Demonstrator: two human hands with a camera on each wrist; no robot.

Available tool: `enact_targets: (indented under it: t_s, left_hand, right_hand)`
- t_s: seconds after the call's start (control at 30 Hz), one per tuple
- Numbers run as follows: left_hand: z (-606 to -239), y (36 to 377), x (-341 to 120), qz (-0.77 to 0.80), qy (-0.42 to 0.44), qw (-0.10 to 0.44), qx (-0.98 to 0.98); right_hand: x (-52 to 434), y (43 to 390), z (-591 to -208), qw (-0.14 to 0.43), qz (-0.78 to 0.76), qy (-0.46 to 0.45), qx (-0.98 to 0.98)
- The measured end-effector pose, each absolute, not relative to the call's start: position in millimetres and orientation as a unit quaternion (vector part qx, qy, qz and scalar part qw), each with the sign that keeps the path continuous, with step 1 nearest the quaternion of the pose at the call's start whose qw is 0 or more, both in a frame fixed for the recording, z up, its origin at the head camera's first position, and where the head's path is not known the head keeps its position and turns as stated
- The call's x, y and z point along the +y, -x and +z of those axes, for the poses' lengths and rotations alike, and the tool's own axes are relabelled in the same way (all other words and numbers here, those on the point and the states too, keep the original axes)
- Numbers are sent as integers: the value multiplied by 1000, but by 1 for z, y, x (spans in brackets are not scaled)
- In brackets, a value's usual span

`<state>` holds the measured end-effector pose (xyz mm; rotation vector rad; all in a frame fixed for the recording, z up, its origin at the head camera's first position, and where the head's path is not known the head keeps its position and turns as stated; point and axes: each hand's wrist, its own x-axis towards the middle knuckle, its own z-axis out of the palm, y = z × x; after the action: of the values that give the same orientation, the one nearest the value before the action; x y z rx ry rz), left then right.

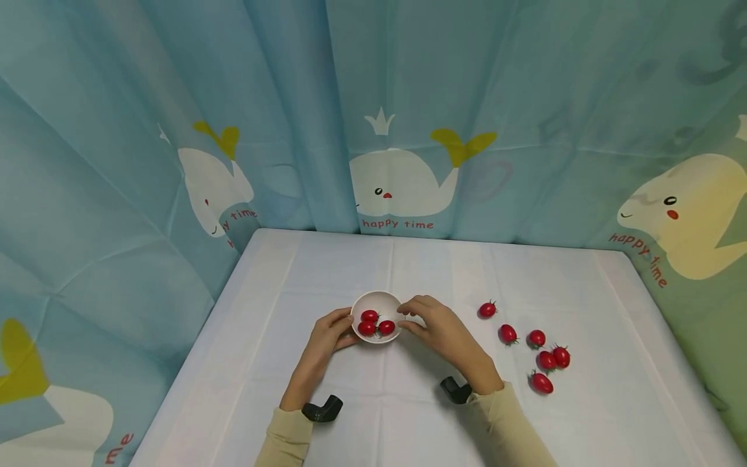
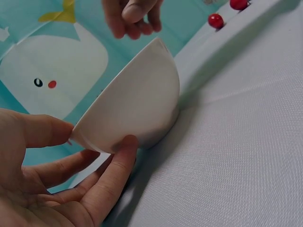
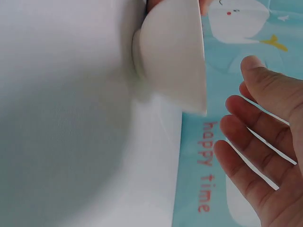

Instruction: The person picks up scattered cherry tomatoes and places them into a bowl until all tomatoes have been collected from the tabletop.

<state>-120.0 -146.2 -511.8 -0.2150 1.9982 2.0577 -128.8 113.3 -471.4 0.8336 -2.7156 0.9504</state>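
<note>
A small white bowl holds three red cherry tomatoes in the head view. My left hand grips its left side; in the left wrist view the thumb lies at the rim and other fingers support the underside of the bowl. By the bowl's right rim hovers my right hand, its fingers loosely bent over the edge. The right wrist view shows that hand apart from the bowl, with nothing between thumb and fingers. The tomatoes inside are hidden from both wrist views.
Several more cherry tomatoes with green stems lie scattered on the white-covered table, right of my right hand. A blue curtain with whale prints hangs behind the table and along its sides.
</note>
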Motion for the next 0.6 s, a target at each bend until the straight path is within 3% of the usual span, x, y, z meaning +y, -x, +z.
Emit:
enact_targets:
  t_s: [0.6]
  left_hand:
    - [-514,120,-146,704,62,129,695]
  right_hand:
    - [174,124,-473,103,309,-207,-923]
